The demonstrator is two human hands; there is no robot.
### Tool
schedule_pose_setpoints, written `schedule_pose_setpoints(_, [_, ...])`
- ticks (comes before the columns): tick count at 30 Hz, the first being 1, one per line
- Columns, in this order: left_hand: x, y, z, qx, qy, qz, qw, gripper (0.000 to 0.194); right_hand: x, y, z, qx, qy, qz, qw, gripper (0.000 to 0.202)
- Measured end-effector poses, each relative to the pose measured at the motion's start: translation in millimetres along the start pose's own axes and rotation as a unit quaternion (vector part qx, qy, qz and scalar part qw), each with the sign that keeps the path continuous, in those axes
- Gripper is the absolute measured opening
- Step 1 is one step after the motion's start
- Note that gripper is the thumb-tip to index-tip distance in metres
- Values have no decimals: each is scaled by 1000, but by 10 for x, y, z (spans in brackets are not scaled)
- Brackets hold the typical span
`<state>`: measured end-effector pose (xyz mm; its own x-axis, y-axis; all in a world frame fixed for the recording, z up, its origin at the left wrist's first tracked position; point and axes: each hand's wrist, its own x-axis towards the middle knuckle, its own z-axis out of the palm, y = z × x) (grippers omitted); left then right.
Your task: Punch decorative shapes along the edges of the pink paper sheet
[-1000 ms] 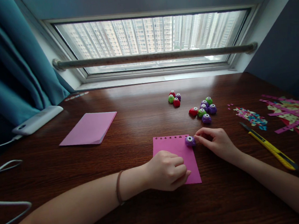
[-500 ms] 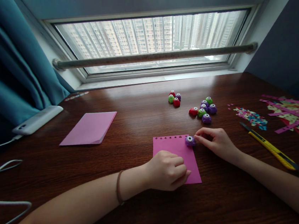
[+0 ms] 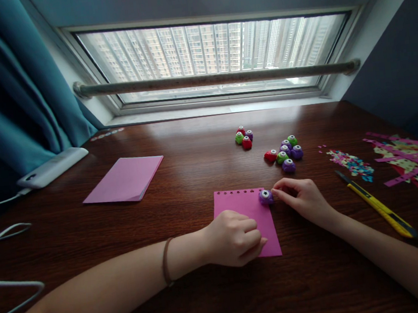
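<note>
"While my left fist lies over the pink sheet, my right grip is pinched together!"

"On the purple punch?"

"Can't tell; it's just left, at the sheet's far-right corner!"

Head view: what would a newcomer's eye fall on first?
Probably the bright pink sheet near the centre, beneath the left hand, its far edge lined with small cut-outs. Next, the purple punch at its far right corner, beside the right hand. The yellow cutter stands out farther right.
</note>
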<state>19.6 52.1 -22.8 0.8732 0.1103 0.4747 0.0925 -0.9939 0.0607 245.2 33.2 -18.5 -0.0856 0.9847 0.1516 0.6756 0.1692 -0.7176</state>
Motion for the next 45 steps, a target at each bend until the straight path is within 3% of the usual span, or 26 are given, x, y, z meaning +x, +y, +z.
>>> schedule_pose_setpoints(45, [-1,1,2,-9,10,-2,1000,29,3,4,8,12,5,0,1000,16])
